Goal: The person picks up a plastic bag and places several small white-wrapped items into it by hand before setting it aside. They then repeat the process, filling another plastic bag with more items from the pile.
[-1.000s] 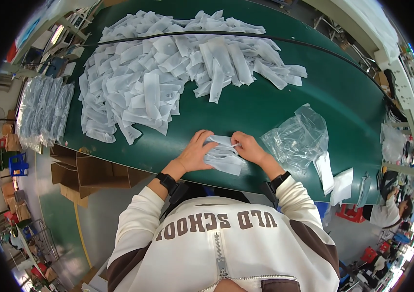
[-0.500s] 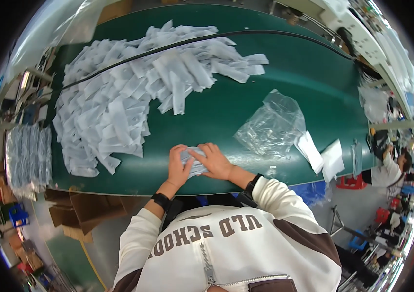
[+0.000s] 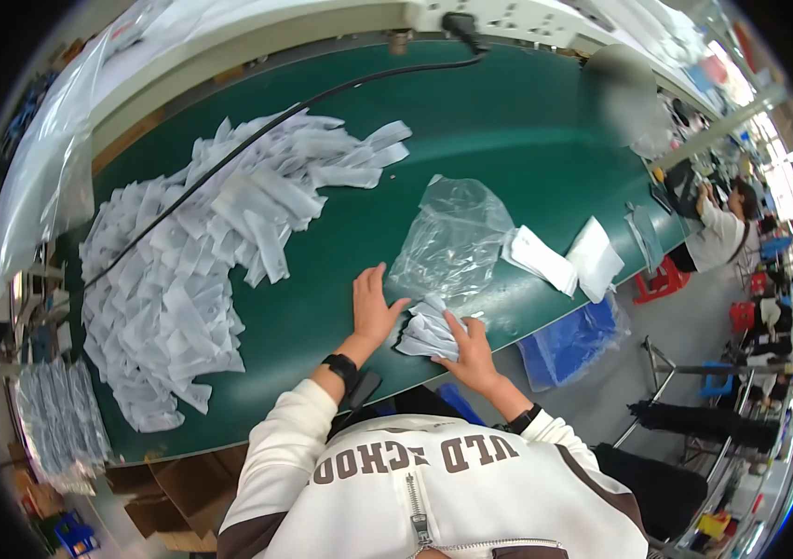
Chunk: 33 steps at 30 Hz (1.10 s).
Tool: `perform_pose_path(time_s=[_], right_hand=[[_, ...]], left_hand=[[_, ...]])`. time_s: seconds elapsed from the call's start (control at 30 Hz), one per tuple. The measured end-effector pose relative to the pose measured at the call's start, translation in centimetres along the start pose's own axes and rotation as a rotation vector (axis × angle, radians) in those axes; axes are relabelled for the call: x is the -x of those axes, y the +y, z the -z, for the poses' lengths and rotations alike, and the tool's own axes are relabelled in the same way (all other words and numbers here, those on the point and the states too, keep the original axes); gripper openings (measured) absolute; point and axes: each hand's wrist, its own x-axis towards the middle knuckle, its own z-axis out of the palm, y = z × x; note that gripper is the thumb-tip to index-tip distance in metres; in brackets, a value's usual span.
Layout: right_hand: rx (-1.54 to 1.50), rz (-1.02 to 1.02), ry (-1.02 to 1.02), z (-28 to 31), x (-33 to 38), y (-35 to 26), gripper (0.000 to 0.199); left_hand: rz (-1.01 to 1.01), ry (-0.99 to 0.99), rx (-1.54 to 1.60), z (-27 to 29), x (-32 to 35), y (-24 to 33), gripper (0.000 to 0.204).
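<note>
My right hand (image 3: 473, 352) grips the right side of a small bundle of pale grey strips (image 3: 428, 330), its thumb across the top. The bundle rests near the front edge of the green table (image 3: 340, 244), its layers creased and fanned. My left hand (image 3: 373, 306) is just left of the bundle, fingers stretched out and thumb spread toward it, holding nothing. Beyond both hands lies a crumpled clear plastic bag (image 3: 452, 233). A large loose heap of similar pale strips (image 3: 173, 289) covers the left of the table.
White flat packets (image 3: 542, 261) lie right of the bag, with grey strips (image 3: 644, 235) farther right. A black cable (image 3: 294, 110) crosses above the heap. Blue plastic (image 3: 571, 343) hangs beyond the front edge. Cardboard boxes (image 3: 193, 489) stand below; another person (image 3: 724, 228) sits at far right.
My view has turned to the right. Both hands were together on the bundle; now my left hand is off it and open, while my right hand keeps hold as the strips fan out.
</note>
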Motion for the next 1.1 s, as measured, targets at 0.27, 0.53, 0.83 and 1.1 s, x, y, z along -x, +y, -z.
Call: perform_pose_path(time_s=[0.27,0.53,0.83,1.1], right_hand=[[-0.594,-0.427,0.263,-3.5,-3.4,3.8,0.08],[-0.831,-0.573,0.252,-6.0,-9.8,5.0,0.081],[0.167,-0.42,0.4,-3.4,-17.2,-0.1,0.083],[0.31,-0.324,0.506,-2.2,-21.6,5.2,0.093]], left_hand=[[-0.1,-0.331,0.253,-1.2,-3.4,2.1,0.011],[-0.391,-0.459,0.362,5.8,-5.0,7.5,0.006],[-0.215,-0.789,0.563,11.8,-2.3,10.0,0.006],[-0.113,-0.772,0.5,8.1,-2.6,9.7,0.008]])
